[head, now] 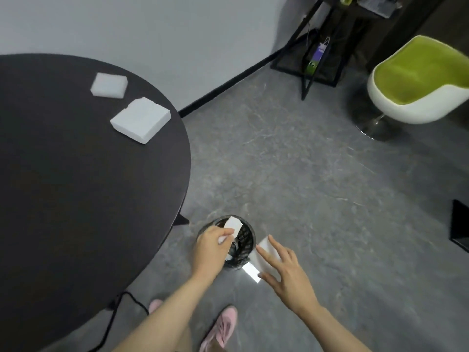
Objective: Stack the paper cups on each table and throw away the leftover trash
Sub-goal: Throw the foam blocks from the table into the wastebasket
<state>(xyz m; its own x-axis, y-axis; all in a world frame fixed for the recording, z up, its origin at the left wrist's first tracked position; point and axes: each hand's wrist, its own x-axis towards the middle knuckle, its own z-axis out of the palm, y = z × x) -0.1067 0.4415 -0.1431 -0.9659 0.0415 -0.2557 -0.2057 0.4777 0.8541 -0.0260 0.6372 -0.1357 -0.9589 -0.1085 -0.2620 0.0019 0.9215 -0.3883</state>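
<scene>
A small black trash bin [245, 246] stands on the floor by the round black table [76, 186]. My left hand [212, 247] holds a white foam piece [232, 226] over the bin's mouth. My right hand [284, 273] grips a larger white foam block [264, 251] just right of the bin, fingers spread along its side. Two more white foam blocks lie on the table: a small one [109, 85] at the far side and a bigger one [140, 119] near the right edge. No paper cups are in sight.
A green and white swivel chair [416, 82] stands at the right. A black metal rack [322, 47] sits against the far wall. A black cable [114, 318] runs under the table near my pink shoes [220, 329]. A dark object [460, 224] is at the right edge.
</scene>
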